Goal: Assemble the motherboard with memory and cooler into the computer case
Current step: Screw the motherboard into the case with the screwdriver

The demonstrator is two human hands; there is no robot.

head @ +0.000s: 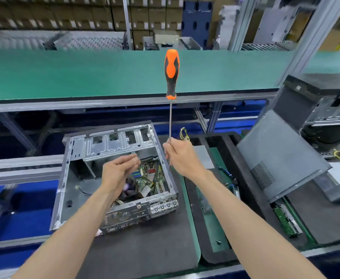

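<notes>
Head view: open case (112,178) holds motherboard (153,178); right hand (182,156) grips screwdriver (171,101); left hand (120,168) fingers relaxed.

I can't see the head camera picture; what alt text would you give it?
A right hand holds a long orange-handled screwdriver by its shaft, handle up, above an open computer case with its motherboard inside; the left hand hovers open.

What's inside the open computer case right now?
Inside the computer case: the green motherboard at the right, and a dark cooler fan partly covered by the left hand. The board under that hand is hidden; memory can't be made out.
</notes>
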